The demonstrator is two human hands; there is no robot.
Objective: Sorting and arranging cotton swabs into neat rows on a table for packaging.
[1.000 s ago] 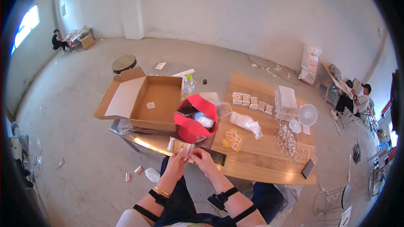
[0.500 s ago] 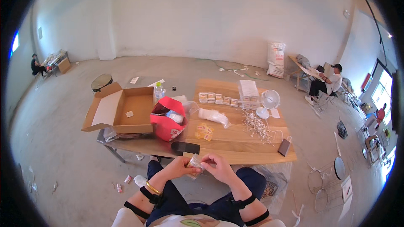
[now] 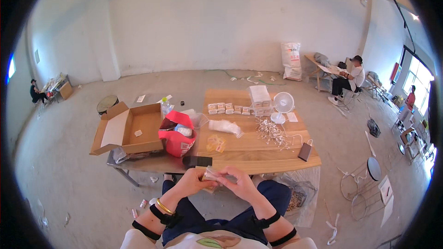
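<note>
Just past the table's near edge, both hands meet on a small clear plastic packet (image 3: 211,174). My left hand (image 3: 194,182) is closed on its left side, and my right hand (image 3: 235,180) pinches it from the right. Fingers cover part of the packet, and what is inside it cannot be made out. Beyond the hands, on the wooden table (image 3: 258,159), lie yellow-and-white cards (image 3: 216,143) and a rolled bundle of clear plastic bags (image 3: 225,127). A black flat object (image 3: 197,161) rests near my left hand.
White sticks (image 3: 272,132) lie heaped near a white fan (image 3: 283,103), with a power bank (image 3: 305,151) at the right edge. Small boxes (image 3: 224,108) line the back. On the left stand a red bag (image 3: 177,145) and an open carton (image 3: 147,124).
The view has shifted slightly, so the table and room appear farther left. Both hands stay together on the packet, with small changes in how the fingers hold it.
</note>
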